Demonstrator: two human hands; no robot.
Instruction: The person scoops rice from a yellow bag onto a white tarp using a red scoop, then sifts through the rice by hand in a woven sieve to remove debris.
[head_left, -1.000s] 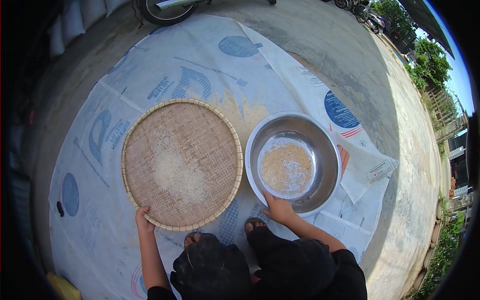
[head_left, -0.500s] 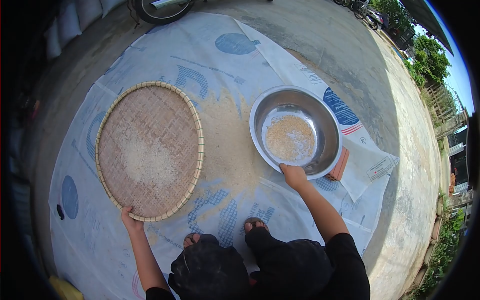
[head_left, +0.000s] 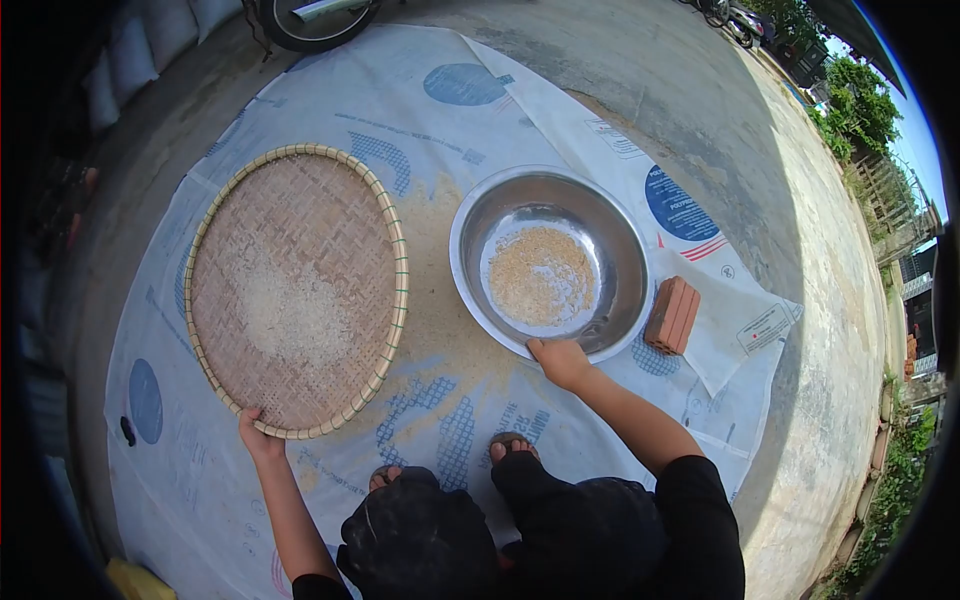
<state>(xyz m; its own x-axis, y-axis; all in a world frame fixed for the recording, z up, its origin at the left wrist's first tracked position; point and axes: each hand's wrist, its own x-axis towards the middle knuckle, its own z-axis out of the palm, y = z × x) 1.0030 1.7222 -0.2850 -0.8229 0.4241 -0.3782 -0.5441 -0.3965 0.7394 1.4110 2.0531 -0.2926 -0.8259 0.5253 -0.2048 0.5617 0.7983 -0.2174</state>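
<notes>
The left hand [head_left: 262,432] clamped the tray [head_left: 350,215] beyond it by the edge, while the right hand [head_left: 560,362], gripping the basin [head_left: 625,270] just ahead, had brought it away from the brick [head_left: 673,316], nearer the tray, grain [head_left: 540,275] lying in both.

The left hand [head_left: 262,436] is curled in a grip, the left forearm [head_left: 297,515] extended toward the far side. Farther right, the right hand [head_left: 562,363] also grips, the right forearm [head_left: 637,417] slanting leftward.

Round woven bamboo tray [head_left: 310,205] held tilted, partly covered with pale grains [head_left: 295,320]; metal basin [head_left: 625,260] positioned apart at right, tan grains [head_left: 535,275] contained inside.
</notes>
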